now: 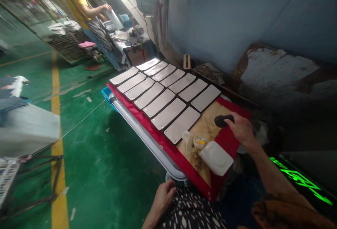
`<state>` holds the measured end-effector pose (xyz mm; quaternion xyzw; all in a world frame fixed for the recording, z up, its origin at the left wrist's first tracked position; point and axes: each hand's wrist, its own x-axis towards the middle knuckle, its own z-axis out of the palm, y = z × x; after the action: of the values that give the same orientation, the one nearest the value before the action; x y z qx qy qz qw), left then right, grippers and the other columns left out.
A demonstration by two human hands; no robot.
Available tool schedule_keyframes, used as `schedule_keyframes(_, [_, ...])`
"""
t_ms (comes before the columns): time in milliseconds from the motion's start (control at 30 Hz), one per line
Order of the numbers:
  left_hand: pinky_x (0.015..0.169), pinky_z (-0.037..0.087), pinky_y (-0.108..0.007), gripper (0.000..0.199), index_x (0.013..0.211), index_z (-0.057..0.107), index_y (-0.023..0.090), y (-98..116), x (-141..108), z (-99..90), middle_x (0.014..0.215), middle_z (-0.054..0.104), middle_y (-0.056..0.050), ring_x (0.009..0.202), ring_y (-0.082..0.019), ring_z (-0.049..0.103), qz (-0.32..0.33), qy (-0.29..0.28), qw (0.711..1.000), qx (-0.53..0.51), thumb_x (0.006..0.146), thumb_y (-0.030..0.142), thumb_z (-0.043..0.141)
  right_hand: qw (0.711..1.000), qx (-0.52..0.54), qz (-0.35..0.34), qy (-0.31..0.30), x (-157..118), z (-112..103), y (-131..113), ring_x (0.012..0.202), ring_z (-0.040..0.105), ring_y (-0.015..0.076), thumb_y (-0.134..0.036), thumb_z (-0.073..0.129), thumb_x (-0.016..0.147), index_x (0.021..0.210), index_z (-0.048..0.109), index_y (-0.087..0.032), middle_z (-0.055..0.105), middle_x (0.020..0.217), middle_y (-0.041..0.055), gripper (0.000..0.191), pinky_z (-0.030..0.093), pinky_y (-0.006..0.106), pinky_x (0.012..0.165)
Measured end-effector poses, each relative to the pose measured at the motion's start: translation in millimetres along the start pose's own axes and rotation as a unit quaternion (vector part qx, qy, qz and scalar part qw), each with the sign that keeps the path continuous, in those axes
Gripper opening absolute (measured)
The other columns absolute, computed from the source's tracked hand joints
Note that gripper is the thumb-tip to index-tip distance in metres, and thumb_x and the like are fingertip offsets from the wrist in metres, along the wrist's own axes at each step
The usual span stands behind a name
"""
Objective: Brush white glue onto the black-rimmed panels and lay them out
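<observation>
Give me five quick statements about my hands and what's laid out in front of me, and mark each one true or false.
1. Your right hand holds a dark object. True.
2. The white container is nearer to you than the pale panels. True.
3. The panels lie in one single row. False: they lie in two rows.
4. Your left hand is gripping a panel. False: it is down beside the patterned fabric, apart from the panels.
5. Red cloth shows beyond the panels' edges. True.
</observation>
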<state>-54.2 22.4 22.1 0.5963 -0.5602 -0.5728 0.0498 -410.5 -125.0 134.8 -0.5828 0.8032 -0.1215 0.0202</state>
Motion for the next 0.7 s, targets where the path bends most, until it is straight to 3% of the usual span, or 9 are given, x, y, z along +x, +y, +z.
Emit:
schedule_keyframes(100, [0.069, 0.040, -0.027, 0.020, 0.073, 0.057, 0.018, -0.4, -2.1, 2.9, 0.073, 0.060, -0.002, 0.075, -0.019, 0.057, 0.002, -0.004, 1.000, -0.004, 0.074, 0.029, 0.040, 0.992, -0.020, -0.003, -0.121, 4.6, 52.8, 14.1, 0.094, 0.063, 0.0231, -0.026, 0.051, 0.086, 0.107, 0.062, -0.015, 0.068, 0.104, 0.0141, 0.026, 0.045, 0.031, 0.080])
schedule_keyframes(233, [0.072, 0.042, -0.029, 0.023, 0.076, 0.058, 0.018, 0.5, -4.5, 6.9, 0.076, 0.063, -0.004, 0.077, -0.021, 0.059, -0.006, -0.008, 1.000, 0.001, 0.074, 0.031, 0.039, 0.987, -0.019, -0.003, -0.157, -3.3, 82.5, 25.8, 0.101, 0.062, 0.0214, -0.021, 0.052, 0.085, 0.115, 0.059, -0.017, 0.067, 0.108, 0.0120, 0.031, 0.046, 0.029, 0.085])
schedule_keyframes(433, [0.076, 0.042, -0.028, 0.024, 0.078, 0.059, 0.018, 1.8, -4.5, 15.0, 0.080, 0.065, -0.004, 0.081, -0.021, 0.060, -0.024, -0.002, 1.000, -0.009, 0.075, 0.031, 0.039, 0.988, -0.024, -0.037, -0.145, -18.4, 57.7, 26.3, 0.116, 0.054, 0.0308, -0.023, 0.058, 0.081, 0.141, 0.036, -0.014, 0.040, 0.142, 0.0203, 0.065, 0.048, 0.037, 0.086])
schedule_keyframes(500, [0.075, 0.042, -0.028, 0.023, 0.078, 0.060, 0.018, 3.2, -2.9, 18.5, 0.079, 0.065, -0.004, 0.081, -0.021, 0.060, -0.031, -0.002, 0.999, -0.010, 0.075, 0.030, 0.040, 0.975, 0.016, -0.107, -0.195, -24.2, 46.8, 13.1, 0.111, 0.057, 0.0262, -0.022, 0.059, 0.080, 0.138, 0.043, -0.020, 0.047, 0.136, 0.0146, 0.060, 0.048, 0.032, 0.086])
schedule_keyframes(567, [0.073, 0.042, -0.027, 0.022, 0.076, 0.059, 0.018, 5.5, -0.9, 22.1, 0.076, 0.064, -0.004, 0.079, -0.020, 0.059, -0.032, 0.002, 0.999, -0.010, 0.075, 0.030, 0.040, 0.938, 0.071, -0.190, -0.282, -28.9, 42.9, -6.1, 0.102, 0.059, 0.0200, -0.022, 0.060, 0.079, 0.129, 0.053, -0.025, 0.056, 0.121, 0.0081, 0.050, 0.047, 0.027, 0.085])
schedule_keyframes(633, [0.073, 0.042, -0.027, 0.022, 0.076, 0.059, 0.018, 8.6, 0.8, 25.3, 0.076, 0.063, -0.003, 0.078, -0.020, 0.058, -0.028, 0.003, 0.999, -0.018, 0.074, 0.030, 0.040, 0.903, 0.089, -0.243, -0.343, -30.9, 47.1, -26.5, 0.093, 0.060, 0.0179, -0.022, 0.064, 0.077, 0.118, 0.062, -0.025, 0.060, 0.109, 0.0053, 0.042, 0.046, 0.025, 0.081])
schedule_keyframes(700, [0.073, 0.042, -0.027, 0.022, 0.075, 0.058, 0.018, 11.7, 1.6, 27.4, 0.076, 0.063, -0.003, 0.078, -0.020, 0.058, -0.022, 0.002, 0.999, -0.030, 0.074, 0.029, 0.040, 0.888, 0.078, -0.261, -0.370, -30.1, 57.2, -43.3, 0.085, 0.060, 0.0180, -0.020, 0.067, 0.074, 0.105, 0.068, -0.024, 0.063, 0.098, 0.0036, 0.032, 0.045, 0.025, 0.075])
